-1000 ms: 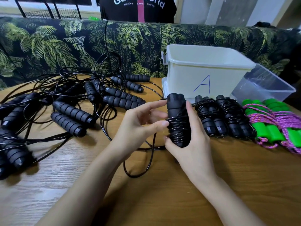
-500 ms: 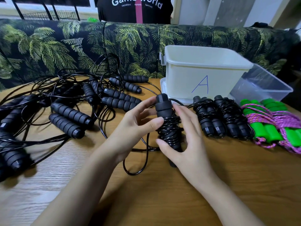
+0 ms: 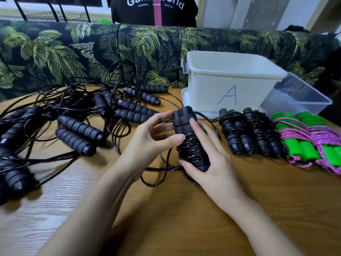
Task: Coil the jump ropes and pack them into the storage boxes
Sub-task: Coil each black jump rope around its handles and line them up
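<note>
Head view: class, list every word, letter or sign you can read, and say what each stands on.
"A": blue, handwritten on the white storage box, on its front wall.
"Game world": white print on a person's black shirt, top edge cropped.
Small line under it: too blurred to read.

We are holding a rope bundle at frame centre, over the table, our left hand lying left of it and our right hand right of it. Loose ropes are sprawling at middle left. Two coiled bundles are lying right of centre, before the tall box. Two further bundles are lying at the right edge, before the low box. A sofa is running behind the table.
</note>
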